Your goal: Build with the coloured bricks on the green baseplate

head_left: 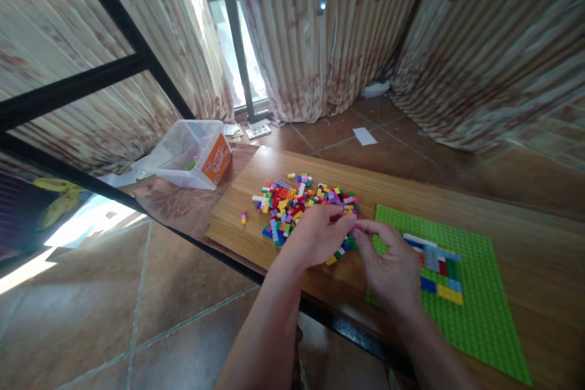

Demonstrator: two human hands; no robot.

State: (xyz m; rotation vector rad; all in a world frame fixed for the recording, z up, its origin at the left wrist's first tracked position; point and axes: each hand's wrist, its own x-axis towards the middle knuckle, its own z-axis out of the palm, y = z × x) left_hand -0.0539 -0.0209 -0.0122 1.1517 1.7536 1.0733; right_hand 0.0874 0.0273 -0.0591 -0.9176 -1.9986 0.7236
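Many bricks (301, 200) heaped, left hand (317, 234) hiding some; clear bin (194, 179) farther left.

Left of the loose toy-brick pile (299, 200), the wooden tabletop (240, 195) leaves room, bar one small pink-and-yellow stack (244, 217). The right hand (390, 261) obstructs the direct low way toward the green baseplate (485, 304).

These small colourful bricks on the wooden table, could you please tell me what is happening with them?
A person's left hand and right hand meet at a small pink piece, by the right edge of the loose bricks on the wooden table. To the right, a green baseplate carries a group of bricks, partly hidden by the right hand. Past the table's left end stands a clear box with an orange label.
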